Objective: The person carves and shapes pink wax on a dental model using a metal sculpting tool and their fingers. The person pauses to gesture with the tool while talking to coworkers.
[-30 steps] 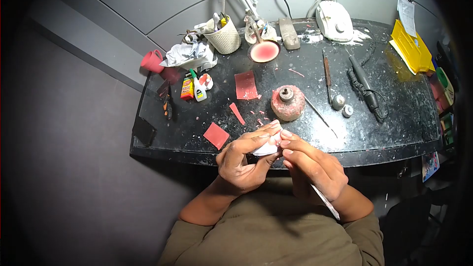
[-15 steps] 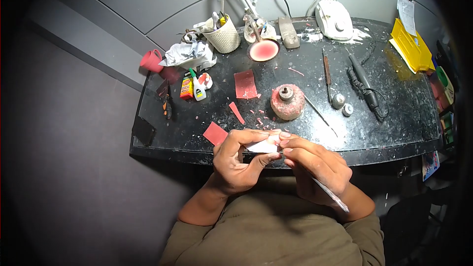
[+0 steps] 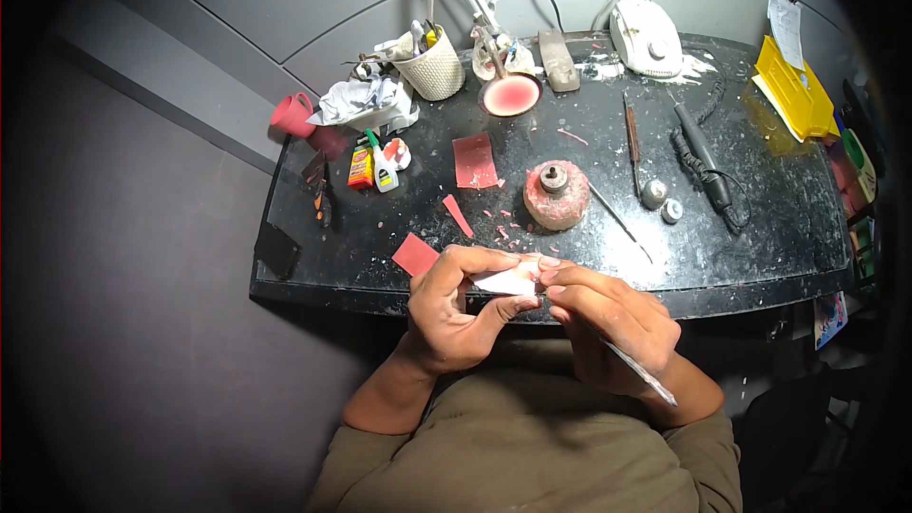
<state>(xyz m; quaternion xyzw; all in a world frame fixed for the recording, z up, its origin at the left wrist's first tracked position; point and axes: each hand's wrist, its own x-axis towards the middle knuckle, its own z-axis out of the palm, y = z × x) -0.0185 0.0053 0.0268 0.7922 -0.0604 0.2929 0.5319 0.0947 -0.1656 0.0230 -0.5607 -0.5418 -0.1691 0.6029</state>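
Note:
My left hand (image 3: pixel 463 309) grips a small white and pinkish piece (image 3: pixel 508 281) between fingers and thumb, above the table's front edge. Pinched in my right hand (image 3: pixel 613 318) is a thin metallic tool (image 3: pixel 641 375), its handle slanting down to the right below the palm. The tool's tip is hidden at the fingertips, close against the white piece. Just beyond my hands stands a round pink-coated burner (image 3: pixel 556 196) with a metal top. A pink sheet (image 3: pixel 415 255) lies partly behind my left hand, with a pink strip (image 3: pixel 457 216) and small crumbs near it.
On the black table (image 3: pixel 361 266) lie another pink sheet (image 3: pixel 475 161), a thin tool (image 3: pixel 619 220), a brown-handled tool (image 3: pixel 633 138) and a dark handpiece (image 3: pixel 701 154). Further back are a white basket (image 3: pixel 434 69), a round pink-white dish (image 3: pixel 510 95) and a white device (image 3: pixel 646 38).
Both hands have come slightly nearer my body, and the white piece has tilted and shifted left. The tool handle has swung a little to the right. Both grips are kept.

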